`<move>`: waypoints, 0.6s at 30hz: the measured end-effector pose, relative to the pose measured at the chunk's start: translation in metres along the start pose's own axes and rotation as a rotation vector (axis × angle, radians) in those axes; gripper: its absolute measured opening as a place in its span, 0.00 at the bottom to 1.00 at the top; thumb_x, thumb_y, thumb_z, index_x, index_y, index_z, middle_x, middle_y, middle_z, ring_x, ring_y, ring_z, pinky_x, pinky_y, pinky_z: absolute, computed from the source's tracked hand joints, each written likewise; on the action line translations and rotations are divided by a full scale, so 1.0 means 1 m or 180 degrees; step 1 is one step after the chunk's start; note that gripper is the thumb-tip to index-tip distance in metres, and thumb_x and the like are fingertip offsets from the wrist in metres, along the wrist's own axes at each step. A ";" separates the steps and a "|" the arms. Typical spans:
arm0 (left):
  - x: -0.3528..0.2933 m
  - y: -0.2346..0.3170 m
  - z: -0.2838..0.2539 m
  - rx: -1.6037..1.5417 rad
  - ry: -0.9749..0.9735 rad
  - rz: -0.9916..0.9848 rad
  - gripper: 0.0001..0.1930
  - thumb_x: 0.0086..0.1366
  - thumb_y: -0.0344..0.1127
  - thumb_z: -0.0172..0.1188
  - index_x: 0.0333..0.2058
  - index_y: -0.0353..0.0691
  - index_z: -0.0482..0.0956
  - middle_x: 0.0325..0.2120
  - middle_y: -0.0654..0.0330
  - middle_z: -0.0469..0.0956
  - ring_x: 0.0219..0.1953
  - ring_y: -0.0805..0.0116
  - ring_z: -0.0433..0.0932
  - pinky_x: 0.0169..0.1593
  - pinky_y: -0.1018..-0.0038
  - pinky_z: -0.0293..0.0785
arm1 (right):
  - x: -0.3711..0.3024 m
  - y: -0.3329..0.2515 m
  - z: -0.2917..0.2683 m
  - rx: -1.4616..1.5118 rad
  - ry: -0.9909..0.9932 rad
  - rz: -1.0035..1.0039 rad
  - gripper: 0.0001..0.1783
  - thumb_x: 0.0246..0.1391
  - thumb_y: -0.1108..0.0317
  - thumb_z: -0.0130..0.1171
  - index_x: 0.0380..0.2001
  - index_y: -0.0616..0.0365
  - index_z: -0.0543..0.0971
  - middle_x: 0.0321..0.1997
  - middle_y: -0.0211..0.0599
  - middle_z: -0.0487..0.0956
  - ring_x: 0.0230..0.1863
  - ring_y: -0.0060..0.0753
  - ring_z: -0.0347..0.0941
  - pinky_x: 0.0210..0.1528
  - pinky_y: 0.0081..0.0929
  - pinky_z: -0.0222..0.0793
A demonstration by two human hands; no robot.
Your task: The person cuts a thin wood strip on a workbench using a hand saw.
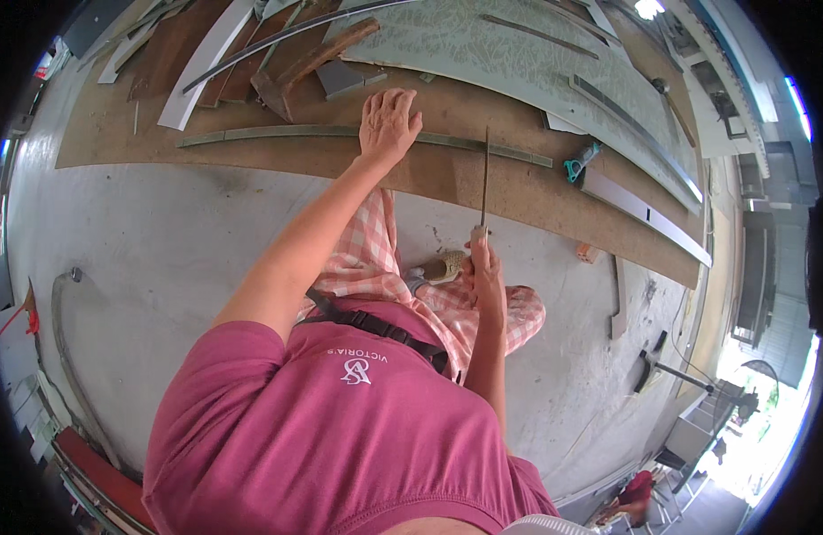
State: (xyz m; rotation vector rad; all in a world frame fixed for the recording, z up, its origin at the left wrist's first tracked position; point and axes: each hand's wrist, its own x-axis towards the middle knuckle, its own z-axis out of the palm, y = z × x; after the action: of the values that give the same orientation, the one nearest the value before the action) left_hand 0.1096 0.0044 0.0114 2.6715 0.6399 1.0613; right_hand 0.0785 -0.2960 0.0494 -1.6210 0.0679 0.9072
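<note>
Greenish strip (pixel 287 131) lies under the unclenched left hand (pixel 389 129), saw (pixel 485 183) clutched in the right hand (pixel 487 276): weak pressure could let the strip skid!

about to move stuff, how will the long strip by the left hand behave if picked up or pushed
The strip may flex, being long and thin. It is probably light, given its narrow width. Rolling seems unlikely, as it looks flat-sided.

bright overall, w/ blown-out glare (pixel 756 446) lower rt, edges bent.
</note>
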 end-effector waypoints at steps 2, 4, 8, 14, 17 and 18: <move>-0.001 0.002 0.000 -0.0015 0.0040 0.0065 0.21 0.57 0.40 0.62 0.49 0.46 0.72 0.46 0.60 0.73 0.48 0.56 0.72 0.54 0.61 0.66 | -0.002 0.009 -0.004 0.0018 0.0007 0.0022 0.28 0.62 0.40 0.47 0.41 0.58 0.72 0.18 0.23 0.63 0.15 0.14 0.55 0.16 0.17 0.49; 0.001 0.001 -0.001 -0.0013 0.0017 0.0042 0.21 0.57 0.40 0.62 0.50 0.46 0.72 0.46 0.60 0.73 0.48 0.56 0.71 0.54 0.61 0.66 | -0.003 0.014 -0.005 0.0055 0.0017 0.0057 0.28 0.63 0.41 0.47 0.40 0.58 0.71 0.18 0.23 0.63 0.15 0.14 0.55 0.16 0.17 0.49; 0.003 0.000 -0.001 0.0006 -0.0097 0.0006 0.21 0.57 0.40 0.62 0.50 0.46 0.72 0.46 0.60 0.73 0.48 0.57 0.71 0.54 0.61 0.66 | 0.015 -0.010 0.005 -0.0024 0.0114 -0.0118 0.28 0.62 0.40 0.46 0.40 0.58 0.72 0.18 0.23 0.62 0.15 0.14 0.54 0.16 0.17 0.49; -0.001 0.002 0.000 -0.0090 -0.0038 0.0021 0.21 0.55 0.38 0.63 0.48 0.45 0.73 0.45 0.59 0.73 0.49 0.56 0.71 0.58 0.60 0.64 | -0.003 0.010 0.003 0.0104 0.0046 -0.0032 0.27 0.62 0.40 0.47 0.40 0.58 0.71 0.18 0.23 0.62 0.15 0.14 0.53 0.16 0.17 0.49; 0.003 0.000 0.000 0.0076 0.0023 0.0075 0.20 0.57 0.39 0.62 0.49 0.45 0.73 0.45 0.61 0.73 0.48 0.57 0.71 0.54 0.62 0.67 | -0.004 0.008 0.004 0.0073 0.0067 -0.0019 0.28 0.63 0.41 0.46 0.40 0.58 0.71 0.18 0.23 0.62 0.15 0.15 0.53 0.16 0.17 0.49; 0.001 0.000 -0.001 0.0069 0.0005 0.0083 0.20 0.57 0.39 0.62 0.49 0.45 0.73 0.45 0.61 0.73 0.48 0.57 0.71 0.54 0.62 0.67 | 0.000 0.005 0.006 -0.0041 0.0105 -0.0060 0.28 0.63 0.41 0.46 0.40 0.59 0.71 0.18 0.23 0.62 0.15 0.15 0.53 0.16 0.17 0.49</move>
State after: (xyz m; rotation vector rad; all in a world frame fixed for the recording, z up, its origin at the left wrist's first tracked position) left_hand 0.1093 0.0045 0.0126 2.7051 0.6218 1.0692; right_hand 0.0730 -0.2927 0.0457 -1.6463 0.0696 0.8681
